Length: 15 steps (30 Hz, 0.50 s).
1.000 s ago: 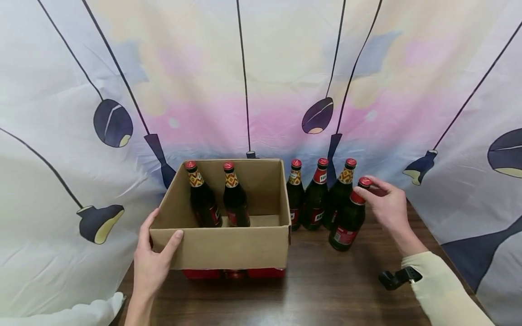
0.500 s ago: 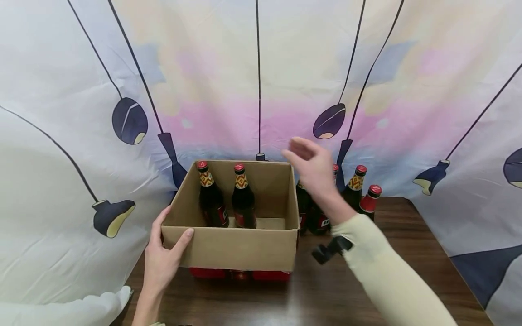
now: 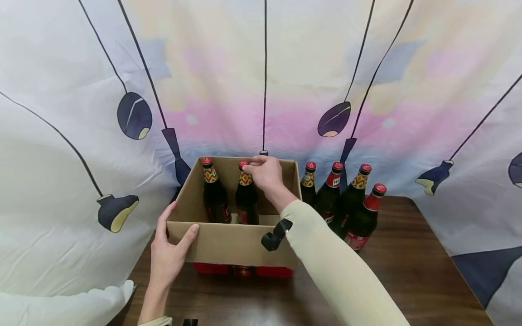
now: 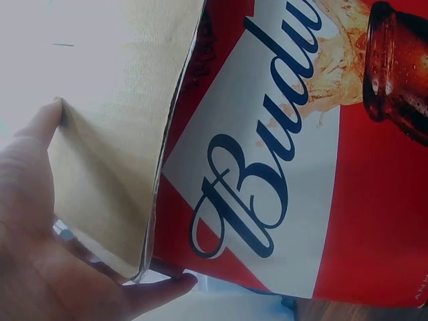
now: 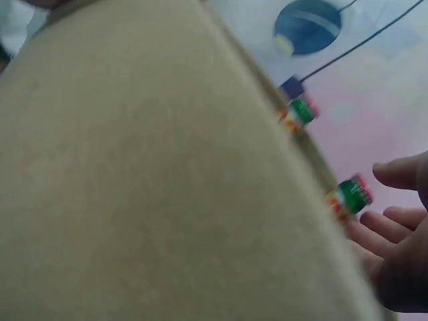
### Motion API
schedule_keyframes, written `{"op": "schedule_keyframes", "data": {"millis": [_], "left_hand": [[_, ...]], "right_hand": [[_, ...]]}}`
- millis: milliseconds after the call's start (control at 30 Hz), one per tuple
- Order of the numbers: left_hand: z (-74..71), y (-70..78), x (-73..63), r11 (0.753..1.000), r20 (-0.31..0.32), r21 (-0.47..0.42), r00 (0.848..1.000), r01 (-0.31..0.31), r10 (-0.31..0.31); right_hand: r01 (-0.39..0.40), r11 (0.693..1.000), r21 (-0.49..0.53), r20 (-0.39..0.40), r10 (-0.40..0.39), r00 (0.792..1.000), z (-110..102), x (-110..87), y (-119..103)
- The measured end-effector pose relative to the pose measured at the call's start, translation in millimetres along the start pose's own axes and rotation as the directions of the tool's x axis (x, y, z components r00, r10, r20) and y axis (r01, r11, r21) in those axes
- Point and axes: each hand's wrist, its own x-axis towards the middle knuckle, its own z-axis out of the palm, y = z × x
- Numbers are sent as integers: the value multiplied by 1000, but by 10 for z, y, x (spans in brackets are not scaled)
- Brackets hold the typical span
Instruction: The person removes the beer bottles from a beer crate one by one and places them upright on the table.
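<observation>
An open cardboard box (image 3: 240, 244) stands on the table, its lower front red with "Budw" lettering showing in the left wrist view. My left hand (image 3: 169, 256) grips its front left corner, the thumb over the front flap (image 4: 134, 120). Inside are two dark beer bottles with red caps and patterned neck labels: a left bottle (image 3: 216, 199) and a right bottle (image 3: 246, 201). My right hand (image 3: 267, 174) is at the right bottle's neck, thumb and fingers spread around the cap (image 5: 361, 187) in the right wrist view. Their bases are partly hidden by the front flap.
Right of the box several more beer bottles (image 3: 328, 194) stand close together, the nearest bottle (image 3: 363, 222) with a red neck. A printed cloth (image 3: 306, 68) hangs behind the brown table (image 3: 412, 262). White fabric (image 3: 65, 303) lies at left.
My right hand has let go of the red-necked bottle beside the box and moved left to the right bottle inside it. The left hand stays on the box. The head view has shifted slightly.
</observation>
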Motion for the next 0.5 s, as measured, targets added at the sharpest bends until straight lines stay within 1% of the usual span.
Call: {"op": "schedule_keyframes", "data": {"millis": [67, 133, 267, 400, 500], "left_hand": [[7, 7, 2, 1000, -7, -3, 1000, 2, -2], [9, 14, 4, 1000, -10, -4, 1000, 6, -6], [10, 16, 5, 1000, -8, -3, 1000, 9, -9], [9, 14, 7, 1000, -3, 1, 1000, 12, -12], [6, 21, 15, 1000, -1, 2, 1000, 14, -14]], "right_hand": [[-4, 999, -51, 15, 5, 1000, 33, 42, 14], [3, 997, -82, 49, 1, 999, 58, 80, 40], [29, 994, -109, 125, -16, 992, 83, 123, 97], [40, 985, -169, 151, -15, 988, 94, 117, 132], [64, 971, -231, 167, -26, 986, 108, 120, 141]]}}
